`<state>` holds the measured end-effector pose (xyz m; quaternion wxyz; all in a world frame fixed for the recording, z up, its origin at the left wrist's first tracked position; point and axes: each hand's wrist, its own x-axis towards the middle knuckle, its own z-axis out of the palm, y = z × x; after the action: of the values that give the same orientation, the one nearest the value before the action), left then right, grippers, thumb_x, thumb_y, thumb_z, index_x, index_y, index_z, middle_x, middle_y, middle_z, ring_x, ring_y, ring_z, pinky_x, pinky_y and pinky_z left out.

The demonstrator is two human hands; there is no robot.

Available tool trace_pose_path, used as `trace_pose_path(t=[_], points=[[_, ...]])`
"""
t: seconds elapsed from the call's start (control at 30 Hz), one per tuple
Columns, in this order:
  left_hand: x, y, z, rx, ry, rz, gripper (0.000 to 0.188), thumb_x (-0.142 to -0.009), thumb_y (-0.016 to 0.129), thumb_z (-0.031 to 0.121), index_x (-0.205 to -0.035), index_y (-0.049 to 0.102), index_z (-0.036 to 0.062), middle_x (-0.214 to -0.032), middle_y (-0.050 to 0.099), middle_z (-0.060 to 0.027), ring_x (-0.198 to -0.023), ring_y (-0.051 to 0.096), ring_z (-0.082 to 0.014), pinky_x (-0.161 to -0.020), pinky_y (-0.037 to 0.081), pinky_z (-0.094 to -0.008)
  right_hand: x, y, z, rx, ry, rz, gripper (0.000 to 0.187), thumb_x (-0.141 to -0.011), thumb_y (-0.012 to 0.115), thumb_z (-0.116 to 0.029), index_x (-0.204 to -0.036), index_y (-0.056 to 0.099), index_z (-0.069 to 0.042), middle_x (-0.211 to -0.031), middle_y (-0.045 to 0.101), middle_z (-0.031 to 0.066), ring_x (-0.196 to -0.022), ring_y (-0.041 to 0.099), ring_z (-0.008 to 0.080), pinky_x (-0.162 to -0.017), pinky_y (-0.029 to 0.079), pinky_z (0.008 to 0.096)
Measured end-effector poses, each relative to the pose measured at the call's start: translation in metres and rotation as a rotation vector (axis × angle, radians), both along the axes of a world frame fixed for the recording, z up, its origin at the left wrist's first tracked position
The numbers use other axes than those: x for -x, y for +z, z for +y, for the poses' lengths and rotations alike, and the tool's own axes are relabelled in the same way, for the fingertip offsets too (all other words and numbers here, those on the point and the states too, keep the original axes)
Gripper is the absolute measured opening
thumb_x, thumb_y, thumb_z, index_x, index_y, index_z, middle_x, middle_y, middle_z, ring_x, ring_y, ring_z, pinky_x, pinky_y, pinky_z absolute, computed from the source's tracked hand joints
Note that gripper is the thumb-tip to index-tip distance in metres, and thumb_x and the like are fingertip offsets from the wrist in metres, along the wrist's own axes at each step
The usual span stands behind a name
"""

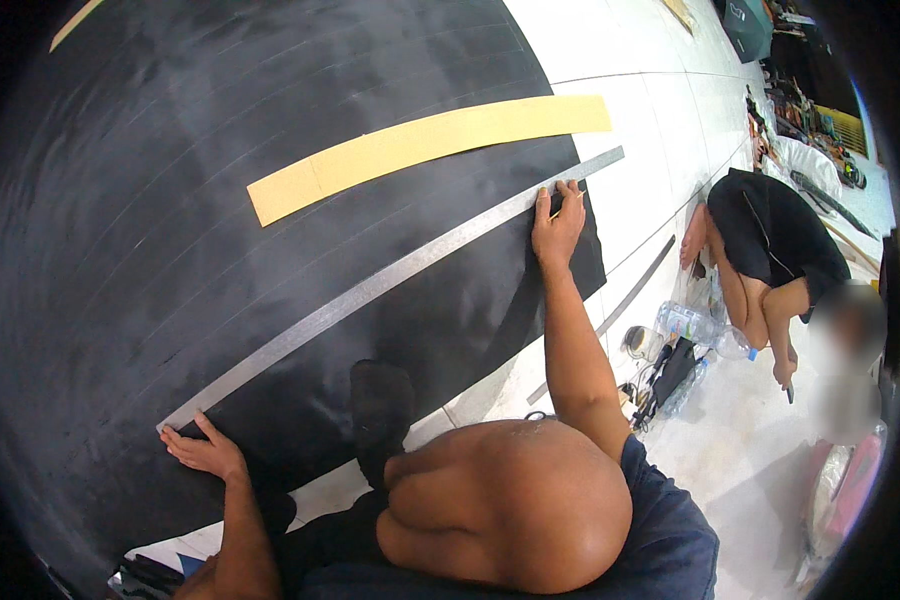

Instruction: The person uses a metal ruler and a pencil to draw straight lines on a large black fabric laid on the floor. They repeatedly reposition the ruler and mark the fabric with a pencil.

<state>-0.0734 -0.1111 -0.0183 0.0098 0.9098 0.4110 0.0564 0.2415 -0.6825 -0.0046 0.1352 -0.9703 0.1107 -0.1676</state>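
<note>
Slanting up to the right across the black sheet (460,330), the metal ruler (390,278) has the spread, empty left hand (208,454) touching its near end and the half-curled right hand (558,234), a thin pencil (555,215) between its fingers, touching near its far end

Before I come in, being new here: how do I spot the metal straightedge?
Find the large black sheet. Diagonally across it lies the metal straightedge, left hand at one end, right hand near the other. Unlike the wider tan strip beside it, it is narrow and silver-grey.
</note>
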Motion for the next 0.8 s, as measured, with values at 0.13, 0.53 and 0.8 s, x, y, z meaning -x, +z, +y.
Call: trace_pose_path(t=[0.13,0.53,0.8], points=[[0.001,-0.001,0.006,-0.028,-0.06,-0.055,0.076,-0.1,0.052,0.052,-0.152,0.032,0.0002,-0.158,0.031,-0.0238,-0.147,0.026,-0.0415,-0.121,0.018,-0.0527,0.0,-0.001,0.003,-0.018,-0.017,0.008,0.044,-0.097,0.061,-0.032,-0.128,0.059,0.0,-0.145,0.048,0.0276,-0.139,0.04,0.0449,-0.116,0.026,0.0544],[0.002,-0.001,0.007,0.005,-0.009,-0.022,0.075,-0.1,0.053,0.05,-0.154,0.031,0.0019,-0.159,0.028,-0.0243,-0.147,0.025,-0.0436,-0.121,0.017,-0.0541,-0.002,-0.004,0.003,-0.018,-0.025,0.021,0.046,-0.097,0.061,-0.035,-0.13,0.059,-0.004,-0.147,0.048,0.0236,-0.14,0.039,0.0429,-0.116,0.026,0.0575],[-0.002,0.002,0.0,0.006,0.061,0.025,0.074,-0.1,0.055,0.049,-0.152,0.033,0.0024,-0.158,0.029,-0.0257,-0.147,0.025,-0.0441,-0.121,0.019,-0.0525,-0.002,-0.005,-0.001,0.013,-0.034,0.03,0.046,-0.097,0.061,-0.036,-0.129,0.059,-0.004,-0.148,0.047,0.0244,-0.14,0.04,0.0437,-0.116,0.026,0.0578]])
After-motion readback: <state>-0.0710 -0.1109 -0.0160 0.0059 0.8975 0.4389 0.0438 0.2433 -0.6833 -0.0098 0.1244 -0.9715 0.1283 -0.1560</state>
